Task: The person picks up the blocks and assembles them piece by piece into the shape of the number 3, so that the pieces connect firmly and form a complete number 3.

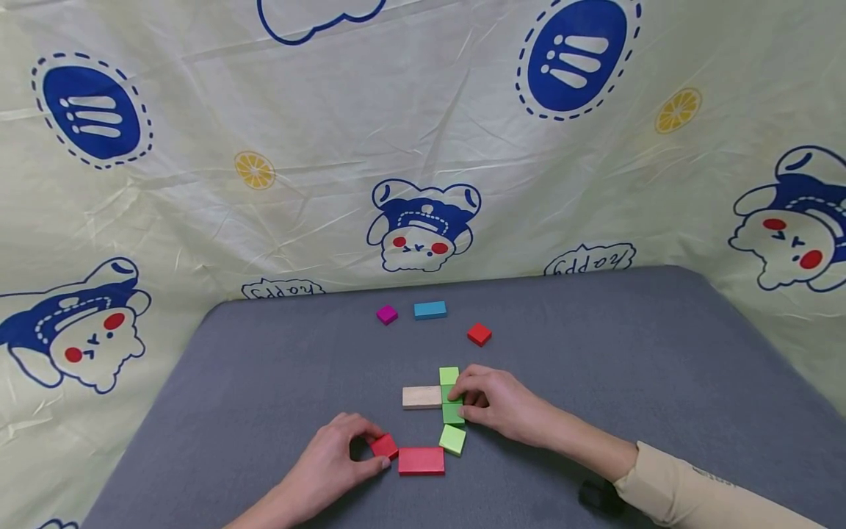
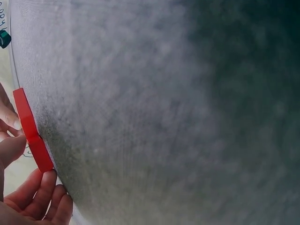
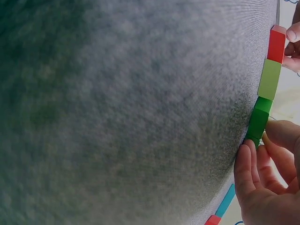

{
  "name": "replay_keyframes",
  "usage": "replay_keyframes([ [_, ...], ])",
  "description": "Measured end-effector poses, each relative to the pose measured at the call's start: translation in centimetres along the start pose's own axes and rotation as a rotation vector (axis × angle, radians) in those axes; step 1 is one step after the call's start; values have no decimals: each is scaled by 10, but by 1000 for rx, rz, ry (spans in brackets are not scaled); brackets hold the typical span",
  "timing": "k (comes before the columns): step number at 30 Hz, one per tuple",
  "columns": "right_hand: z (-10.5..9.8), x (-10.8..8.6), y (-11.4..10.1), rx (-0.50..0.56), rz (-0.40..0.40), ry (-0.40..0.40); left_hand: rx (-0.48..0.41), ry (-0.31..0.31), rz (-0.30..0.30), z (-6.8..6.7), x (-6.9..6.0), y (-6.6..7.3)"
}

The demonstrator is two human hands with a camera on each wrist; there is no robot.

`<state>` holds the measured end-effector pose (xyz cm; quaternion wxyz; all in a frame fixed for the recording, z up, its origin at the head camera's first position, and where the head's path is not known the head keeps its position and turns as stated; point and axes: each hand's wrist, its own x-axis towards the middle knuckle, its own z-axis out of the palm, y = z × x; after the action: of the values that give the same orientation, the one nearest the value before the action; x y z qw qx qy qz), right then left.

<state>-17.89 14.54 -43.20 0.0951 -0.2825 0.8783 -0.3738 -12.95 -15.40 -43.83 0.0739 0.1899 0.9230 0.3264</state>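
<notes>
In the head view my left hand [image 1: 333,459] pinches a small red block [image 1: 384,446] between thumb and fingers, beside the left end of a flat red rectangular block [image 1: 421,461]. My right hand [image 1: 505,405] has its thumb and fingertips on the green blocks [image 1: 452,414] of a short column. A light green block [image 1: 449,376] tops that column, and a wooden block [image 1: 421,397] extends left from it. Between column and red rectangle lies a tilted light green block [image 1: 452,439]. The right wrist view shows my right fingers against a dark green block [image 3: 258,123].
Farther back on the grey table [image 1: 297,367] lie a magenta block [image 1: 387,314], a blue block [image 1: 430,310] and a red block [image 1: 479,334]. A dark object [image 1: 601,498] is beside the right sleeve. A printed cloth [image 1: 317,220] hangs behind the table.
</notes>
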Motion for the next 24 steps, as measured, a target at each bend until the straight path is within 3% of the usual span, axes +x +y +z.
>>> replay_keyframes([
  [6,0,0,0,-5,11,-7,-45,-20,-24,-3,1,0],
  [10,0,0,-1,-3,11,-12,-75,12,-2,-8,6,-3],
  [20,0,-1,-1,11,13,-20,-130,27,5,-24,36,-20],
  [24,-1,-1,-1,10,9,-17,-128,14,63,-25,49,-23],
])
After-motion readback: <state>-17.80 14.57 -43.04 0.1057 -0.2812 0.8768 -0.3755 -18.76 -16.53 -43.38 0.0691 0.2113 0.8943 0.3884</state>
